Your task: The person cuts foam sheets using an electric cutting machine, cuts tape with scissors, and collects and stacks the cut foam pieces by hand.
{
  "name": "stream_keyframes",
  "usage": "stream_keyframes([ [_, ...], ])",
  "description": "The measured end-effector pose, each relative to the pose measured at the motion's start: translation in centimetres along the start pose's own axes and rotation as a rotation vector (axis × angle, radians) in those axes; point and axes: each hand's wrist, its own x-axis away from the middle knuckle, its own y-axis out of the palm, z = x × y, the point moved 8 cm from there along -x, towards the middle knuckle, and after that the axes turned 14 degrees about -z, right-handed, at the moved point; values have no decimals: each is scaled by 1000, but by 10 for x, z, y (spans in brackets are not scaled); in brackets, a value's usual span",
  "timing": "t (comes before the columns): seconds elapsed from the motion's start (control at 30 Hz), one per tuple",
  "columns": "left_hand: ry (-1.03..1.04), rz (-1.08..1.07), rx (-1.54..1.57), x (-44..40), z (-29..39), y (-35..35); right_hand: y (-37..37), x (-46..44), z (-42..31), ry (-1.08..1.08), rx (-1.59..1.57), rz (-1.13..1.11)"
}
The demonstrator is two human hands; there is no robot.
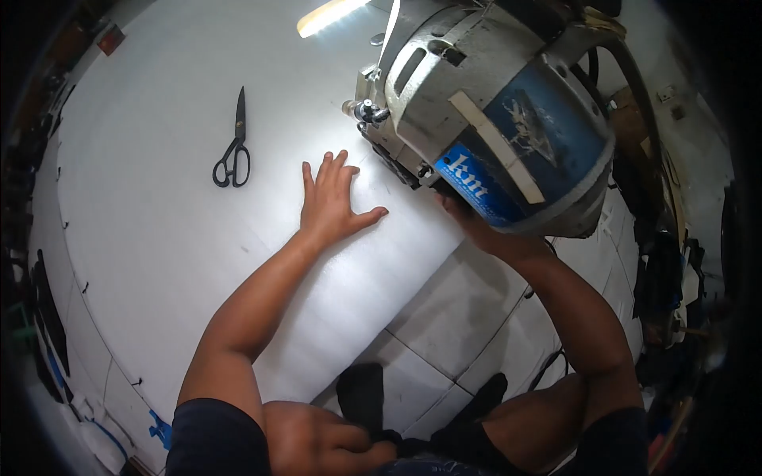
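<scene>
A large cloth cutting machine [421, 119] with a grey metal and blue motor housing and a "km" label fills the upper right, standing over the edge of a white sheet [349, 317]. My right hand [476, 226] reaches in under the motor housing and seems closed on the machine; most of its fingers are hidden behind it. Flat on the white material lies my left hand [329, 194], fingers spread and thumb pointing toward the machine, holding nothing. Black scissors [236, 147] rest up and left of that hand, blades pointing away from me.
A bright lamp [333, 16] shines at the top. Floor tiles [429, 341] show beyond the sheet's slanting edge, near my legs. Dark cables [635, 79] hang behind the machine on the right. A small blue object [160, 429] is at lower left.
</scene>
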Motion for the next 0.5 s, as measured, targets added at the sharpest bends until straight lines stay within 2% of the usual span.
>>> stream_keyframes([
  [0.27, 18, 39, 17, 1, -2, 1, -17, -24, -24, -43, 103, 179],
  [0.37, 42, 77, 19, 1, -3, 1, -15, -29, -22, -66, -66, 150],
  [0.43, 48, 73, 20, 1, -3, 2, -33, -23, -38, -146, 124, 375],
  [0.5, 38, 65, 15, 2, -1, -1, -27, -25, -30, -127, 54, 319],
])
